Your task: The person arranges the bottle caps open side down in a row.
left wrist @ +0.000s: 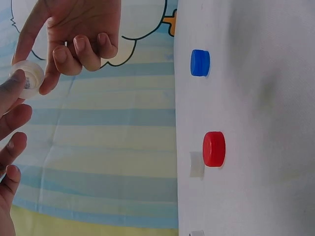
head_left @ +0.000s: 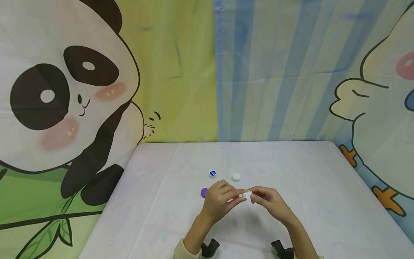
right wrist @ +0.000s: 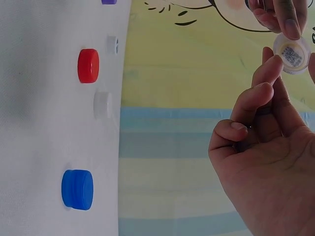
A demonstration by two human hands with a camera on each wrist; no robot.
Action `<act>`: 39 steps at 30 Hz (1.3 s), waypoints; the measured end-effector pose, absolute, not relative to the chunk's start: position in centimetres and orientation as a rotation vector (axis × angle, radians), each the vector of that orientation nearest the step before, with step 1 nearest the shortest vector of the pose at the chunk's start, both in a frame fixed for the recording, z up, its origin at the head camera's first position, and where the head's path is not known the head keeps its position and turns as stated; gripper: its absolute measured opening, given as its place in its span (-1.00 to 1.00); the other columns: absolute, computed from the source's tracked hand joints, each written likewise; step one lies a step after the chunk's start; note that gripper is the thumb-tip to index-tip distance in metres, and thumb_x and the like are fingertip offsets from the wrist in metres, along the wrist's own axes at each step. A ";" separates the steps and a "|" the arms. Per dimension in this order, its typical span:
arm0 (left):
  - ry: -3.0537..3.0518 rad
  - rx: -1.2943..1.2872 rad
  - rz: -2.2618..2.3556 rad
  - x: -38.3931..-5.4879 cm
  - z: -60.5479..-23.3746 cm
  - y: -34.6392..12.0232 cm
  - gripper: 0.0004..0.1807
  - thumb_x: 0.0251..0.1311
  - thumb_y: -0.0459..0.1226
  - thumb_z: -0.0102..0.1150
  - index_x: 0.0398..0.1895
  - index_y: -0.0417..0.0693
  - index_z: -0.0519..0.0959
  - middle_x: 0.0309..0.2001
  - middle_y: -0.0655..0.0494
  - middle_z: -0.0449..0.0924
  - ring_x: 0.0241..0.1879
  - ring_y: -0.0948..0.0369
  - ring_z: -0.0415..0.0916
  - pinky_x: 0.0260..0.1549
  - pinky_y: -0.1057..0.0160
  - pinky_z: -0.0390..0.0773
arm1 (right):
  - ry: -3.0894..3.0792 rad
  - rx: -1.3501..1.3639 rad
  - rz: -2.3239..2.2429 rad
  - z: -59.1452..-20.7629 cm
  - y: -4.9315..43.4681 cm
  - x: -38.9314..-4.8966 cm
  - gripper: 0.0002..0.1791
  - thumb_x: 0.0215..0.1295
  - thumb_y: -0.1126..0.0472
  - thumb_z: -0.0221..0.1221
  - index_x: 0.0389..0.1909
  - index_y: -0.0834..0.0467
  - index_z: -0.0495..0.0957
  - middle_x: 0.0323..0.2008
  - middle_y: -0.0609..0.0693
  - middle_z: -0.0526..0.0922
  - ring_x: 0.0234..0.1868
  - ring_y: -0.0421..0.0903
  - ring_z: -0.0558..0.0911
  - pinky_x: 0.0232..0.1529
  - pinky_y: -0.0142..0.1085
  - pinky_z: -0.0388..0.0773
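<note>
A white bottle cap (head_left: 247,194) is held up above the table between both hands. My left hand (head_left: 221,199) pinches its left side between thumb and fingers. From the other side, my right hand (head_left: 274,204) pinches it too. The open side of the cap (right wrist: 291,55) shows a dark printed code inside in the right wrist view. Below the hands, a red cap (left wrist: 214,149) and a blue cap (left wrist: 200,63) stand on the table; in the head view the hands mostly cover them.
On the white-covered table (head_left: 168,223) lie a purple cap (head_left: 203,192) left of the left hand, a white cap with a blue mark (head_left: 212,173) and a plain white cap (head_left: 236,177) farther back. Printed curtains (head_left: 181,72) stand behind the table and at both sides.
</note>
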State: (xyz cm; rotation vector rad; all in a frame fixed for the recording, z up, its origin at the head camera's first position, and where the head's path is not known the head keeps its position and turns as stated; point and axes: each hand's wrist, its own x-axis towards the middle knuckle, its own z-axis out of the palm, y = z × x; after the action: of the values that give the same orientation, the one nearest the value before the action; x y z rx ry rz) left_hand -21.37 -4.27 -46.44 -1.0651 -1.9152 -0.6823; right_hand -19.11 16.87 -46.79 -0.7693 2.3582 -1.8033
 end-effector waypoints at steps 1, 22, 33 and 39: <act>-1.917 -1.065 -0.683 -21.4 -46.5 -4.3 -0.79 -0.07 -0.07 0.31 -0.34 0.12 0.68 -0.56 0.36 0.56 -0.49 0.40 0.34 -0.46 0.58 0.30 | 2.359 -0.775 -1.804 -46.8 16.9 -19.1 -0.79 0.30 0.28 -0.01 -0.13 0.14 0.54 -0.36 -0.03 0.54 -0.36 -0.07 0.47 -0.32 -0.32 0.45; -2.023 -1.031 -0.901 -21.5 -46.8 -4.1 -0.66 -0.13 -0.03 0.34 -0.23 0.10 0.64 -0.48 0.32 0.52 -0.42 0.40 0.36 -0.41 0.60 0.32 | 2.521 -0.782 -1.844 -45.3 16.7 -18.7 -0.73 0.10 0.38 0.18 -0.14 0.17 0.53 -0.53 0.02 0.44 -0.55 -0.12 0.32 -0.55 -0.29 0.30; -2.077 -1.008 -1.001 -21.4 -46.8 -3.7 -0.66 -0.09 -0.01 0.31 -0.22 0.10 0.63 -0.48 0.29 0.49 -0.40 0.42 0.32 -0.44 0.64 0.28 | 2.620 -0.839 -1.866 -44.4 16.3 -18.3 -0.70 0.01 0.42 0.25 -0.18 0.20 0.55 -0.59 -0.05 0.37 -0.56 -0.17 0.29 -0.55 -0.34 0.27; -2.101 -0.994 -1.078 -21.5 -46.7 -3.1 -0.67 -0.06 -0.03 0.30 -0.22 0.06 0.63 -0.46 0.27 0.52 -0.38 0.41 0.35 -0.43 0.63 0.31 | 2.679 -0.852 -1.869 -45.4 16.8 -18.8 -0.66 -0.02 0.43 0.26 -0.15 0.20 0.55 -0.58 -0.06 0.38 -0.54 -0.21 0.30 -0.54 -0.35 0.27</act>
State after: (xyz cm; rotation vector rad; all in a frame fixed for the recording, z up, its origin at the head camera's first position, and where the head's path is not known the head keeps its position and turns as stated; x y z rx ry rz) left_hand -21.48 -3.07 -46.72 -0.9935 -2.1014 -1.0781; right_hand -18.81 16.82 -45.44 -0.8524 2.6793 -1.8690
